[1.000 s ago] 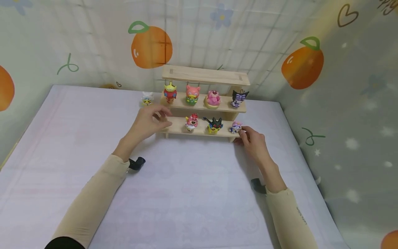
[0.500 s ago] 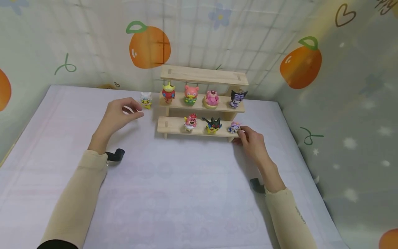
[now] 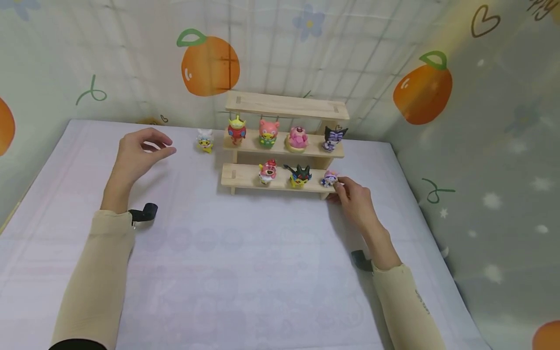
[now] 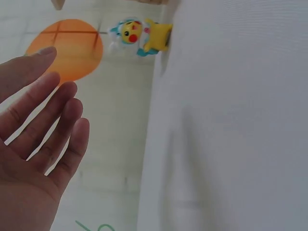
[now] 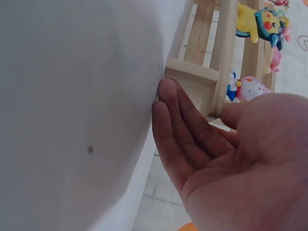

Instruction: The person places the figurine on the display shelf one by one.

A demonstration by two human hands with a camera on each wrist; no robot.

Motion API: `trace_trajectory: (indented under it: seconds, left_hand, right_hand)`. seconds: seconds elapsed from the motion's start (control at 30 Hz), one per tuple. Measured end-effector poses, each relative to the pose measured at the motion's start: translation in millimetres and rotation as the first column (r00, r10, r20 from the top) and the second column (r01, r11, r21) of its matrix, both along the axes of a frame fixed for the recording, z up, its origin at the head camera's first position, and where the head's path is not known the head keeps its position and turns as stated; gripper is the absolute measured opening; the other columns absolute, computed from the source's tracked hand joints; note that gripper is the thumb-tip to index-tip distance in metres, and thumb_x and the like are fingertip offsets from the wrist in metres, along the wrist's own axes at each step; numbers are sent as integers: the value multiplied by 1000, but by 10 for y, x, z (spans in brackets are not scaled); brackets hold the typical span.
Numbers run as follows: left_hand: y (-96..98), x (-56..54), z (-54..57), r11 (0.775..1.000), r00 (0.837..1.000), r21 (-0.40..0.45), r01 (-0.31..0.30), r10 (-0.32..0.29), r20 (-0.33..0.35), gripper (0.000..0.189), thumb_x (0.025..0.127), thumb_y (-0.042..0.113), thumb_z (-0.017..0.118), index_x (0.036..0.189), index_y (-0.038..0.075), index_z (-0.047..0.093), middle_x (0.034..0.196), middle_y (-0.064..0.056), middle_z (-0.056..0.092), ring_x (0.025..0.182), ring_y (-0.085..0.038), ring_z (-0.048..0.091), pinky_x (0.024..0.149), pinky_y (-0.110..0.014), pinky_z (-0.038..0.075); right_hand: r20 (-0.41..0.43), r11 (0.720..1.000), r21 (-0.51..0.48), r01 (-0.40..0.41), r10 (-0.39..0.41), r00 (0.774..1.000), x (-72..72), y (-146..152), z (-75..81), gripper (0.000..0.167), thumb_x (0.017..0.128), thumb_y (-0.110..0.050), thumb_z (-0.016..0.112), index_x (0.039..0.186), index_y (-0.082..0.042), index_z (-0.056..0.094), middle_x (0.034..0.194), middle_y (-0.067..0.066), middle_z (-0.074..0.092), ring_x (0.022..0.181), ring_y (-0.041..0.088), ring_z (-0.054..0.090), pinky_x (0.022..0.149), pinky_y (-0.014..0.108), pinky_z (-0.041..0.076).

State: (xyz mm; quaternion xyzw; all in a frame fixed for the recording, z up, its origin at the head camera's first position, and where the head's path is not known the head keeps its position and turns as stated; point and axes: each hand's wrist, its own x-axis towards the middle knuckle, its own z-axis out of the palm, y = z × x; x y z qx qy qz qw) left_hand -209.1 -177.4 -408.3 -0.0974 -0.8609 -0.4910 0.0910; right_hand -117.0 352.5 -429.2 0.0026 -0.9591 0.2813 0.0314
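Note:
A three-tier wooden display shelf (image 3: 245,176) stands at the back of the table with toy figurines on its two lower tiers. My right hand (image 3: 356,201) grips the lower tier's right end, beside a small pink-and-purple figurine (image 3: 329,179). In the right wrist view, the fingers (image 5: 168,125) reach the shelf's leg while the thumb lies at the plank's edge. Holding nothing, my left hand (image 3: 135,153) is over the table's left side, fingers loosely bent. Between that hand and the shelf stands a yellow figurine with a white hood (image 3: 204,141).
The lower tier also carries a pink bear figurine (image 3: 268,172) and a yellow one in a black dragon hood (image 3: 300,176). Several more figurines line the middle tier, including a purple-and-black one (image 3: 334,139). A curtain printed with oranges (image 3: 211,66) hangs behind the white-covered table (image 3: 258,272).
My left hand has moved left, away from the lower tier's left end and past the white-hooded figurine. My right hand has stayed at the shelf's right end.

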Motion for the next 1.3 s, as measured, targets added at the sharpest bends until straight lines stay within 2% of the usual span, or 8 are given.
trace_trajectory:
  seconds: [0.23, 0.5, 0.6, 0.8, 0.93, 1.1, 1.2, 1.3]
  left_hand:
    - [118, -110, -100, 999, 1000, 24, 24, -24, -5, 27, 90, 20, 85, 111, 6, 76, 108, -14, 75, 88, -3, 65, 78, -15, 50]
    - [376, -348, -207, 998, 999, 63, -24, 26, -34, 41, 88, 17, 86, 123, 3, 70, 116, -16, 73, 106, -28, 65, 79, -15, 48]
    - [467, -423, -270, 997, 999, 67, -46, 48, -25, 45, 87, 15, 87, 126, 4, 68, 119, -17, 72, 110, -30, 64, 80, -15, 47]
    - [610, -517, -380, 996, 998, 71, -53, 52, 24, 51, 86, 16, 87, 130, 3, 65, 123, -18, 70, 116, -31, 62, 84, -22, 47]
    - [671, -560, -413, 998, 998, 43, -52, 50, 48, 52, 85, 18, 87, 129, 2, 65, 121, -17, 69, 115, -31, 62, 88, -32, 47]
    - [754, -616, -424, 998, 996, 45, -51, 48, 70, 57, 86, 16, 85, 134, -2, 62, 123, -24, 69, 116, -37, 63, 96, -40, 47]
    - [787, -642, -423, 997, 996, 56, -48, 43, 82, 58, 87, 14, 84, 137, -2, 60, 124, -25, 69, 115, -37, 63, 93, -36, 47]
    - [799, -663, -427, 998, 996, 48, -43, 40, 79, 53, 87, 11, 84, 134, -2, 63, 120, -24, 70, 110, -35, 65, 84, -27, 47]
  right_hand:
    - [-28, 1000, 5, -9, 9, 1000, -2, 21, -17, 42, 114, -22, 47, 139, 9, 58, 114, 30, 75, 104, 44, 73, 99, 59, 54]
    - [-34, 1000, -23, -20, 19, 999, -6, 34, -23, 41, 114, -23, 47, 138, 8, 59, 105, 26, 78, 92, 38, 76, 94, 57, 56]
    - [-29, 1000, -21, -18, 18, 999, -8, 36, -15, 41, 114, -22, 47, 138, 8, 60, 102, 25, 78, 91, 38, 76, 95, 57, 56]
    - [-4, 1000, -7, 3, -3, 1000, 3, 32, 0, 42, 114, -24, 46, 139, 8, 59, 108, 27, 76, 94, 38, 74, 94, 56, 56]
    - [11, 1000, 4, 10, -10, 1000, 9, 22, 12, 43, 114, -25, 46, 141, 7, 58, 113, 28, 75, 96, 38, 71, 94, 56, 55]
    - [1, 1000, 3, 16, -16, 1000, 11, 35, 12, 42, 114, -24, 46, 140, 6, 59, 111, 26, 76, 94, 37, 71, 92, 54, 56]
    - [-2, 1000, -7, 9, -9, 1000, 17, 43, 6, 41, 114, -23, 46, 139, 7, 60, 107, 25, 77, 93, 37, 73, 92, 55, 57]
    - [0, 1000, -16, 7, -7, 1000, 20, 49, 3, 42, 114, -24, 47, 138, 7, 60, 107, 25, 77, 93, 37, 74, 92, 55, 58]
